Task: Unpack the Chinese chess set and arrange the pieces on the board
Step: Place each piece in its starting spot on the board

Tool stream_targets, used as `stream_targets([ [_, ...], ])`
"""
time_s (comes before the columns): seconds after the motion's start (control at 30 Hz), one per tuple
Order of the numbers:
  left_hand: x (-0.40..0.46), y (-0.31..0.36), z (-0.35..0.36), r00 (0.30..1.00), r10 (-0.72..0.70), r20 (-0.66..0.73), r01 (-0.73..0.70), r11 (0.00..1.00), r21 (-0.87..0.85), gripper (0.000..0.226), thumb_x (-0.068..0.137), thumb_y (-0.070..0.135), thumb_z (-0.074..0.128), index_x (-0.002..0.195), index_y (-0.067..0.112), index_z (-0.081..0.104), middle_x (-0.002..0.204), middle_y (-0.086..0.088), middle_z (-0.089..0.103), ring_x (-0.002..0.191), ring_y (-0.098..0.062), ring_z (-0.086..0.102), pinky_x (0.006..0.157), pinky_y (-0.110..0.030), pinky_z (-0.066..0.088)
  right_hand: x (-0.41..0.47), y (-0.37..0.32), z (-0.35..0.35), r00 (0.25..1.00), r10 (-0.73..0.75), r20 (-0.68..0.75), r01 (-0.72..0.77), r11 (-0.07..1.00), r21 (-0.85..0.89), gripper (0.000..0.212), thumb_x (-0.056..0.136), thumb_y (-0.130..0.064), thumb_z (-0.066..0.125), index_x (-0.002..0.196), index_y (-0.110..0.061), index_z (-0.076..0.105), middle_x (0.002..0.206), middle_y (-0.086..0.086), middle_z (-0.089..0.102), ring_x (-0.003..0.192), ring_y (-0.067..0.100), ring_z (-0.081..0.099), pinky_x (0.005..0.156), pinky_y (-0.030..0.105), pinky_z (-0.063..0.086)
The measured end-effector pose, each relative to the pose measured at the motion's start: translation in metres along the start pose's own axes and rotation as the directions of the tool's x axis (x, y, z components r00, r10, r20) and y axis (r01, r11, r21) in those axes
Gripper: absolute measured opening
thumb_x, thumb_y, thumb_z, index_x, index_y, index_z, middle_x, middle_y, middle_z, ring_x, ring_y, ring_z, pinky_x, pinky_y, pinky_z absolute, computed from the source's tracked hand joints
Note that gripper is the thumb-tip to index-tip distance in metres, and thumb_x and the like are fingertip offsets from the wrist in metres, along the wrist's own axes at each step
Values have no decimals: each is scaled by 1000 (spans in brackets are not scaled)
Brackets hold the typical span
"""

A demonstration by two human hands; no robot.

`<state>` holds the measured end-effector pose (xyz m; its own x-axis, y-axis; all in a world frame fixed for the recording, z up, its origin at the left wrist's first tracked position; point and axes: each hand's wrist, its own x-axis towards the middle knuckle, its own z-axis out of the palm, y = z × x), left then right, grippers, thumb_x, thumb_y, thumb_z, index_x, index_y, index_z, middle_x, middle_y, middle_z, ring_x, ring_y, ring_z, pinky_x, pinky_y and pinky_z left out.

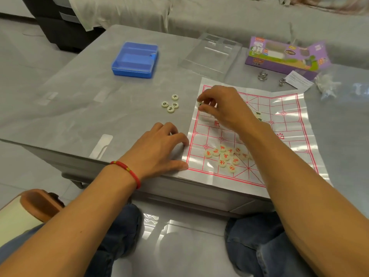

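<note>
White and glossy, the paper board (pixel 279 124) with its red grid lies spread on the grey bench (pixel 83 100), its near edge hanging just over the bench's front rim. The right hand (pixel 221 108) reaches over the board's far left corner, thumb and fingertips curled round a pale piece (pixel 199 103) at the board's left border; whether that piece touches the paper cannot be told. The left hand (pixel 159 148) rests on the bench at the board's near left edge, fingers relaxed and holding nothing, their tips touching the paper's margin, and a red cord bracelet (pixel 127 171) circles that wrist. A cluster of red-lettered pieces (pixel 225 156) sits loosely on the board's near half, several touching one another (none lined up on grid points). Four black-lettered pieces (pixel 170 103) lie close together on the bare bench just left of the board, and a couple more show on the board beside the right forearm, partly hidden. Farther back stand a blue plastic case (pixel 135 59), a clear plastic tray (pixel 209 52) and the purple carton (pixel 283 56), open at its right end, with a printed slip (pixel 299 81) and small metal rings (pixel 262 75) near it.
</note>
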<state>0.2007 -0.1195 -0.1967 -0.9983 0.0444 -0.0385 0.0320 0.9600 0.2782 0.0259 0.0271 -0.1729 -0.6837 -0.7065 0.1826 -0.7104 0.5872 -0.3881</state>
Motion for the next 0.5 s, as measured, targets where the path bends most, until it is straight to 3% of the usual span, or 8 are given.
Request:
stream_targets([
  [0.1, 0, 1, 0, 1000, -5, 6, 5, 1000, -7, 62, 79, 66, 64, 132, 35, 52, 133, 3, 46, 121, -16, 40, 96, -32, 47, -16, 50, -22, 957, 241, -158, -246, 969, -13, 26, 92, -25, 68, 114, -12, 71, 105, 3, 68, 96, 19, 63, 94, 34, 50],
  [0.23, 1, 2, -3, 1000, -9, 29, 9, 1000, -8, 63, 78, 67, 63, 131, 35, 53, 133, 3, 46, 121, -16, 40, 96, -33, 47, -48, 105, -40, 832, 482, -275, -504, 863, -11, 25, 92, -25, 68, 110, -8, 72, 107, 12, 71, 93, 22, 63, 91, 38, 51],
  [0.37, 3, 4, -5, 997, -27, 68, 27, 1000, -8, 62, 79, 63, 67, 133, 35, 51, 135, 3, 44, 123, -17, 39, 98, -32, 45, -67, 120, -38, 800, 569, -190, -574, 818, 35, 25, 94, -30, 65, 105, -9, 73, 99, 5, 70, 85, 18, 60, 80, 32, 45],
  [0.5, 2, 7, -5, 997, -36, 64, 37, 999, -13, 62, 79, 61, 67, 133, 35, 51, 136, 3, 44, 124, -16, 38, 98, -31, 43, -64, 117, -42, 768, 570, -292, -568, 817, 99, 31, 100, -26, 50, 93, -7, 73, 89, 10, 70, 79, 24, 61, 72, 30, 41],
])
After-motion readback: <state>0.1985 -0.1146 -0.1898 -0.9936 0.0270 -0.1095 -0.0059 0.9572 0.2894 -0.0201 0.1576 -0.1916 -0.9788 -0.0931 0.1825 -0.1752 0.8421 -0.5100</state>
